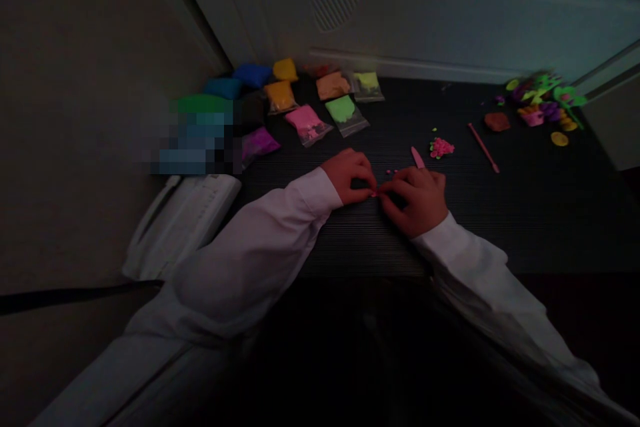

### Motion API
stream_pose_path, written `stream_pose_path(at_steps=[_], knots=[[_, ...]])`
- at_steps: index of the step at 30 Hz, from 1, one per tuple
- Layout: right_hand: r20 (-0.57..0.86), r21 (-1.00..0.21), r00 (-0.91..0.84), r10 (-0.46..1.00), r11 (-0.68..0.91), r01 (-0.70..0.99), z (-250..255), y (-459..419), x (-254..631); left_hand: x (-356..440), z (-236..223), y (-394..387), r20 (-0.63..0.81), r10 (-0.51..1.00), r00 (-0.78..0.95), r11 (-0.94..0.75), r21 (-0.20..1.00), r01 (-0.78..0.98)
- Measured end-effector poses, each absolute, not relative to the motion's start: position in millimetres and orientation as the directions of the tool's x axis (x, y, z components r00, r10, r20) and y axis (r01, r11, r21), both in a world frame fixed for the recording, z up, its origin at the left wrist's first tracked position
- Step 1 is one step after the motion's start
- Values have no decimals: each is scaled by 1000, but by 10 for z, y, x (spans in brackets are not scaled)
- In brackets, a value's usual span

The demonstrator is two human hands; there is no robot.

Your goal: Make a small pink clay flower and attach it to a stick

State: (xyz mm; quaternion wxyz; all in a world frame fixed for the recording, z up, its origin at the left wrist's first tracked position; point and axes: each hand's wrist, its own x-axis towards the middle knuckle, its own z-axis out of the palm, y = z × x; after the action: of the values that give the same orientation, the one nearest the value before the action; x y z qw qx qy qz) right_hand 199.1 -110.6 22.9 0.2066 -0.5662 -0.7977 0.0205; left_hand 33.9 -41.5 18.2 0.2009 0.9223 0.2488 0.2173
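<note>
Both hands rest on a dark tabletop (525, 213) and meet at the fingertips. My left hand (349, 175) pinches a tiny pink piece of clay (375, 193). My right hand (417, 199) is closed round a pink plastic knife-like tool (417, 157), whose blade sticks up from the fist, and its fingertips touch the same pink piece. A small pink clay flower with green bits (441, 147) lies just beyond the right hand. Both arms wear white sleeves.
Several bags of coloured clay (306, 123) lie at the back left. A thin pink stick tool (483, 147) and a brown clay lump (497, 121) lie to the right, with colourful clay figures (543, 103) at the far right. A white telephone (185, 220) sits at the left edge.
</note>
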Motion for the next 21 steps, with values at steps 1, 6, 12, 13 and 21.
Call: stream_pose_path(at_steps=[1,6,12,13,21], knots=[[302,-266,-270,914,353,897,229,-1102,1991,342,174,-415,305,542,783,-800,472,370],[288,-308,-235,928,322,895,244,-1094,1987,350,158,-418,299,544,784,-804,454,385],[256,-306,-235,937,310,900,248,-1102,1980,342,184,-416,309,585,750,-766,515,386],[267,-314,-230,936,310,897,247,-1102,1981,342,184,-415,309,599,739,-755,526,392],[335,-381,-11,942,146,913,256,-1064,2058,337,160,-421,330,625,707,-748,512,422]])
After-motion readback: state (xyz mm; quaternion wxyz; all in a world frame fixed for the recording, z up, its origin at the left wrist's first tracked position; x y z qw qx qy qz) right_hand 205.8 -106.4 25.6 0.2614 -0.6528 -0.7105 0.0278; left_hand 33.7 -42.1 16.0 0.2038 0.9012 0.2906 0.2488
